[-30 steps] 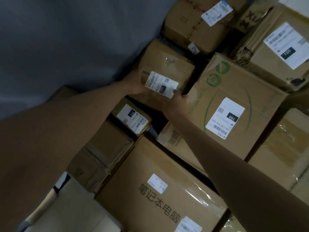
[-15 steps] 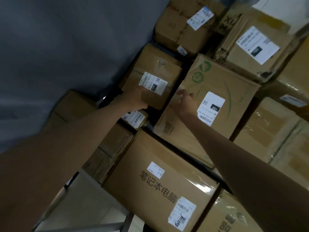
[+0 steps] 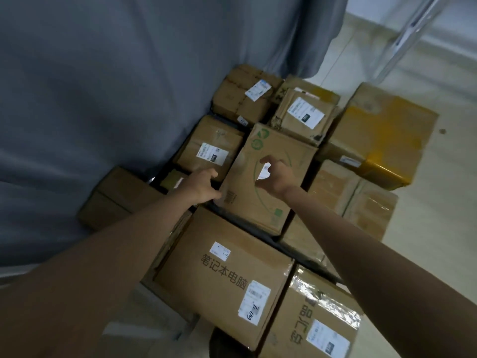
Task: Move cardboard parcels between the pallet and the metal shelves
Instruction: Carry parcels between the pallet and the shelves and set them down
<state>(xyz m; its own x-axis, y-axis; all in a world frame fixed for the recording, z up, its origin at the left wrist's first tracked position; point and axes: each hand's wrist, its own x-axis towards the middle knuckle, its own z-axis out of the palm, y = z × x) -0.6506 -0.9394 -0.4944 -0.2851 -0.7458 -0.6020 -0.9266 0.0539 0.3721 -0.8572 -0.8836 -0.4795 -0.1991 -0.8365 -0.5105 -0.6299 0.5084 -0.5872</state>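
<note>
The green-printed parcel (image 3: pixel 263 187) is ringed by other parcels: the labelled parcel (image 3: pixel 210 148) at ten o'clock, the laptop parcel (image 3: pixel 222 275) at six, the yellow-taped parcel (image 3: pixel 382 135) at two.

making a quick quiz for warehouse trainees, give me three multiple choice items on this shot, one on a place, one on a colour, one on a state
1. Where is the left hand?
A. at the left edge of the parcel with green print
B. flat on the laptop box
C. on the floor

2. What colour is the tape on the big parcel at the far right?
A. red
B. yellow
C. blue

3. How is the right hand?
A. closed in a fist round a label
B. above the green-printed parcel, thumb and fingers spread in a curve, holding nothing
C. gripping the metal post

Answers:
1 A, its fingers sit at that parcel's left side.
2 B, broad yellow bands cover its top and near corner.
3 B, the white label shows through the gap between thumb and fingers.
</note>
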